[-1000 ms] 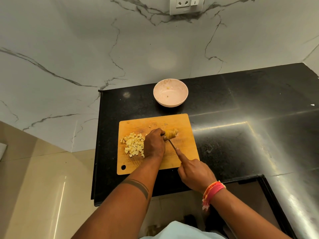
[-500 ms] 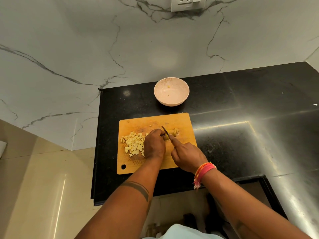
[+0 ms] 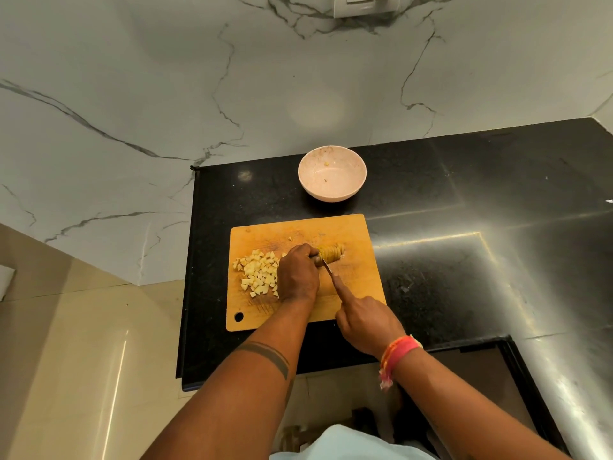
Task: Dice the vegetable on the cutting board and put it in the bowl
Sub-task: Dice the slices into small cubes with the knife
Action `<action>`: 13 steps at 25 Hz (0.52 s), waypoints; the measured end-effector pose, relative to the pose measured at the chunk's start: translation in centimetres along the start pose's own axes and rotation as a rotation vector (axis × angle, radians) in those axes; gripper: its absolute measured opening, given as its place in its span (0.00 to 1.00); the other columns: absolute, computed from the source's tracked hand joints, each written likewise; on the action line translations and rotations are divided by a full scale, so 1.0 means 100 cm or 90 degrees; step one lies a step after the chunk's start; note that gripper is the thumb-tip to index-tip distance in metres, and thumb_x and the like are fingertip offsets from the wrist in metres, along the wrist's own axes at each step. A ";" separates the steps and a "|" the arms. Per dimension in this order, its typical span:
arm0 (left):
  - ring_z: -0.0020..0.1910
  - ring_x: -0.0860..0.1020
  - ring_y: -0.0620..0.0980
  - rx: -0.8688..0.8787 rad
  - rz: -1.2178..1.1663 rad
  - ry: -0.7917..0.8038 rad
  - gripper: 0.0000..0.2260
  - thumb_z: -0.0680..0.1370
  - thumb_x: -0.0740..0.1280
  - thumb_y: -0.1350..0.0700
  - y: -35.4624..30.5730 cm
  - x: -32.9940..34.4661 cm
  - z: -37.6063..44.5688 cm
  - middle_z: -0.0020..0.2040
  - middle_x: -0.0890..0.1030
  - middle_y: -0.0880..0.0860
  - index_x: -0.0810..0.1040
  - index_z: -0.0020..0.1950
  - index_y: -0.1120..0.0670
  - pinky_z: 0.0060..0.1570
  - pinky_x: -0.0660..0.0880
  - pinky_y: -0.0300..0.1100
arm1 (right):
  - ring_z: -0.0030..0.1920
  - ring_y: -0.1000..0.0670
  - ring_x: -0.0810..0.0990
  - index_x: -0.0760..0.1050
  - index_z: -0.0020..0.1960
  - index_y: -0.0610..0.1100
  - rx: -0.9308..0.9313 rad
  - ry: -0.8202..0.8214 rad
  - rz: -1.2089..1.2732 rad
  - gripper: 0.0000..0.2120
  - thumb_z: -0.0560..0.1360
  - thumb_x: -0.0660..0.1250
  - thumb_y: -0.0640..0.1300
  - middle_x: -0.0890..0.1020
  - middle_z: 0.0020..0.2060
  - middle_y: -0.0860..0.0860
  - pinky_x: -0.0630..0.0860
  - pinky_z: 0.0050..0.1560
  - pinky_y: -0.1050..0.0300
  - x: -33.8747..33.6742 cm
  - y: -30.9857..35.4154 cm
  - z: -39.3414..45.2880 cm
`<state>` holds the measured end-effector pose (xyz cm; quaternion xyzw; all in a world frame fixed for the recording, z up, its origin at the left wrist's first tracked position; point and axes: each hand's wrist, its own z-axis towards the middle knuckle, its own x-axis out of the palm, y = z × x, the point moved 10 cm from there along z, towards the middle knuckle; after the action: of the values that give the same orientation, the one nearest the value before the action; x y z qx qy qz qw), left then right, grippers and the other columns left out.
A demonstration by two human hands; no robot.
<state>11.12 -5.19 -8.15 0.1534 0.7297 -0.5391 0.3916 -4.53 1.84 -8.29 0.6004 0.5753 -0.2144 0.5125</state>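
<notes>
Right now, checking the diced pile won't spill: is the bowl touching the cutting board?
Apart. The head view shows a strip of black counter between the bowl and the cutting board.

The knife (image 3: 328, 267) handle is hidden inside the right hand (image 3: 366, 322). Beside the knife, the near end of the vegetable (image 3: 330, 253) is covered by the left hand (image 3: 298, 276), along with some diced pieces (image 3: 257, 273).

A black, finely speckled counter (image 3: 431, 200) is seen below a white wall (image 3: 166, 78) veined in grey. A pale pink bowl (image 3: 332, 190) and an orange-tan cutting board (image 3: 358, 280) are shown. Pale yellow diced pieces (image 3: 257, 273) and a yellow-brown vegetable (image 3: 330, 253) are seen. A pink-and-orange wristband (image 3: 398, 356) and a dark armband tattoo (image 3: 265, 355) are worn.
</notes>
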 end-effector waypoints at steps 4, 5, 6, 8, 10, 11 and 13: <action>0.49 0.81 0.49 0.004 -0.005 -0.008 0.09 0.80 0.67 0.62 0.000 -0.002 -0.003 0.53 0.85 0.50 0.85 0.53 0.51 0.46 0.73 0.37 | 0.28 0.48 0.74 0.43 0.82 0.56 -0.001 -0.019 0.000 0.32 0.82 0.52 0.52 0.75 0.30 0.50 0.71 0.30 0.51 -0.003 -0.010 -0.024; 0.50 0.81 0.49 0.001 -0.007 -0.009 0.09 0.80 0.67 0.62 0.001 -0.002 -0.003 0.53 0.85 0.50 0.85 0.53 0.51 0.47 0.75 0.38 | 0.28 0.49 0.74 0.43 0.82 0.56 -0.005 -0.031 0.006 0.31 0.82 0.52 0.51 0.75 0.30 0.50 0.70 0.29 0.52 -0.008 -0.009 -0.025; 0.50 0.81 0.50 -0.004 -0.006 -0.009 0.10 0.80 0.67 0.62 0.002 -0.001 -0.003 0.53 0.85 0.50 0.85 0.53 0.51 0.48 0.76 0.39 | 0.27 0.49 0.73 0.43 0.82 0.56 -0.010 -0.043 0.009 0.31 0.83 0.52 0.51 0.75 0.30 0.50 0.70 0.29 0.52 -0.013 -0.008 -0.024; 0.49 0.81 0.49 -0.015 -0.004 -0.007 0.10 0.80 0.66 0.62 0.003 -0.001 -0.003 0.52 0.85 0.48 0.85 0.51 0.50 0.48 0.78 0.41 | 0.28 0.49 0.74 0.44 0.82 0.56 -0.023 -0.055 0.012 0.31 0.82 0.53 0.50 0.76 0.30 0.50 0.72 0.30 0.52 -0.022 -0.002 -0.014; 0.48 0.81 0.49 -0.023 -0.005 0.000 0.10 0.80 0.66 0.61 0.006 0.000 -0.003 0.51 0.85 0.48 0.85 0.51 0.50 0.47 0.79 0.43 | 0.29 0.47 0.75 0.45 0.82 0.56 -0.031 -0.055 0.006 0.32 0.82 0.53 0.50 0.75 0.30 0.49 0.72 0.31 0.51 -0.025 0.006 -0.001; 0.47 0.81 0.49 -0.024 -0.007 0.004 0.10 0.80 0.65 0.62 0.007 0.000 -0.003 0.51 0.85 0.48 0.85 0.51 0.50 0.46 0.79 0.43 | 0.29 0.47 0.74 0.45 0.82 0.56 -0.033 -0.052 0.001 0.32 0.82 0.53 0.50 0.75 0.30 0.49 0.72 0.31 0.51 -0.025 0.008 0.004; 0.47 0.81 0.49 -0.013 -0.004 0.004 0.11 0.79 0.65 0.63 0.005 -0.001 -0.004 0.51 0.85 0.48 0.85 0.51 0.50 0.45 0.79 0.42 | 0.30 0.46 0.73 0.46 0.82 0.56 -0.037 -0.037 -0.009 0.32 0.82 0.53 0.49 0.73 0.31 0.49 0.71 0.32 0.50 -0.025 0.011 0.013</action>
<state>11.36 -4.61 -8.40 0.1490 0.7368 -0.5326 0.3889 -3.70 -0.27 -6.31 0.5749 0.5700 -0.2189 0.5446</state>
